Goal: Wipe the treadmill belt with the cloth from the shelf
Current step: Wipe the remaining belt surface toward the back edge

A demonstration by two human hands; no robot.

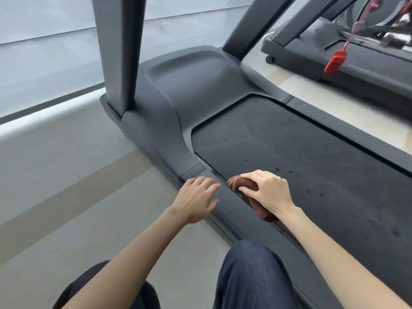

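The dark treadmill belt [301,157] runs from the centre to the lower right, with several dark droplet spots on it. A bunched brown cloth [244,185] lies on the belt's left edge. My right hand [267,188] presses down on the cloth, fingers curled over its top. My left hand [197,197] rests flat with spread fingers on the grey side rail [225,197] just left of the cloth.
The motor cover [189,85] and two uprights [116,52] rise at the belt's far end. A red safety clip [335,62] dangles on a cord at the upper right, above a second treadmill [367,70]. Pale floor [66,197] lies to the left. My knees are at the bottom.
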